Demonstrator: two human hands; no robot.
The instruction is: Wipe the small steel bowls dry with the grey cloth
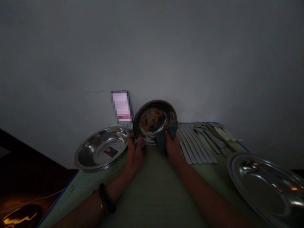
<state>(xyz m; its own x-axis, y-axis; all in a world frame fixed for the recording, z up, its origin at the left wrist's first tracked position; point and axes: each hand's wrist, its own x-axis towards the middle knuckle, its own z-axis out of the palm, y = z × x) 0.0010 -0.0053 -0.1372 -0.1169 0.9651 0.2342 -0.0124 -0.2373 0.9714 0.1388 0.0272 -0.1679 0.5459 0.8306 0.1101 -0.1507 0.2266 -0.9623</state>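
A round metal bowl point(154, 122) with a coloured label at its centre is held up, tilted so its inside faces me. My left hand point(136, 148) grips its lower left rim, thumb in front. At the lower right rim my right hand point(172, 145) is closed on a dark grey cloth point(163, 137), which presses against the bowl. The fingers behind the rim and cloth are partly hidden.
A shiny metal basin point(89, 155) with a dark label stands left on the green table point(147, 193). Several knives point(197, 145), spoons point(209, 137) and other cutlery lie right. A large metal basin point(261, 186) sits front right. A lit phone point(122, 106) leans against the wall.
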